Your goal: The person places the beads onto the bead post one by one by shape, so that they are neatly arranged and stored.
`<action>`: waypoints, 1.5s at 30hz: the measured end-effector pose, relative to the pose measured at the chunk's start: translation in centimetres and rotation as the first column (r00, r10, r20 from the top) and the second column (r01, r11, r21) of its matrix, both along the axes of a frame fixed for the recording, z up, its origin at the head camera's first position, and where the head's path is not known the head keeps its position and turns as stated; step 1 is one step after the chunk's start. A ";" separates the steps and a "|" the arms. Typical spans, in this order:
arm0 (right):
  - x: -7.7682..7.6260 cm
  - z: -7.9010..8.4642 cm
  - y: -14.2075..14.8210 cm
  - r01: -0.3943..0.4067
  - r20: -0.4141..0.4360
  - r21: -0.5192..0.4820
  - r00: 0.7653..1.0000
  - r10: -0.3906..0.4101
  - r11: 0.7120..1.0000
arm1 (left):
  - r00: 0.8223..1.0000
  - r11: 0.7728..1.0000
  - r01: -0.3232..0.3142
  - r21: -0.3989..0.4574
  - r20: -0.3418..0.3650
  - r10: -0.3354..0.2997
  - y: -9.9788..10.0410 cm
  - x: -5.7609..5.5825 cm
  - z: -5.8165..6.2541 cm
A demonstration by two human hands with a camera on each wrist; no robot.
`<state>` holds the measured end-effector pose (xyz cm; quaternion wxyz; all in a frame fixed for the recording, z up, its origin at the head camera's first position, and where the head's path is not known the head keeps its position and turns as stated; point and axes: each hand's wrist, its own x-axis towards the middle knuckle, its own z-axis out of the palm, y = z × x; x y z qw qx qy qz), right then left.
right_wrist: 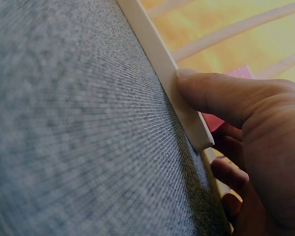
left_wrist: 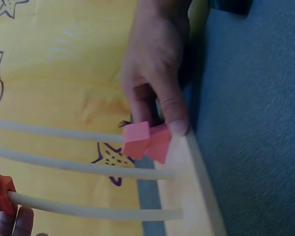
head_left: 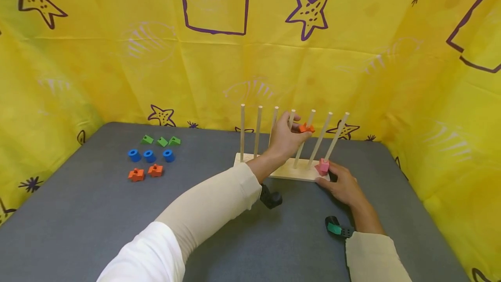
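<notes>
My left hand [head_left: 282,139] pinches an orange block [head_left: 306,129] near the top of the third dowel from the right on a wooden peg stand [head_left: 287,172]. In the left wrist view the dowel's tip meets the hole of that orange block [left_wrist: 5,193]. With thumb in front and fingers behind, my right hand [head_left: 345,185] grips the right end of the stand's base [right_wrist: 187,115]. Beside its fingers, pink blocks [head_left: 323,167] sit at the foot of the rightmost dowel; their exact number is hard to tell.
On the grey table [head_left: 211,229], left of the stand, lie green blocks [head_left: 162,142], blue cylinders [head_left: 149,156] and two orange blocks [head_left: 136,175], in rows. A yellow patterned cloth [head_left: 211,68] hangs behind and at both sides.
</notes>
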<state>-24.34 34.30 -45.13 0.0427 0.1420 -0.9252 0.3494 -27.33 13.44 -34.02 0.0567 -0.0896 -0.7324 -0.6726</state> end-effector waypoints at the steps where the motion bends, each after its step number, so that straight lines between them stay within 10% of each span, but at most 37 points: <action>1: 0.0 0.0 0.0 -0.002 -0.001 -0.003 1.000 0.002 1.000 | 1.000 1.000 -0.005 0.007 0.012 0.005 0.0 0.0 -0.2; 29: 0.1 0.1 0.2 -0.010 -0.031 0.010 0.999 0.011 1.000 | 0.981 0.996 -0.039 -0.079 0.189 0.053 -0.3 0.9 -7.1; 45: 0.0 -0.3 0.3 -0.010 -0.033 0.015 0.999 0.011 1.000 | 0.978 0.977 -0.060 -0.204 0.182 0.098 -0.8 1.1 -8.5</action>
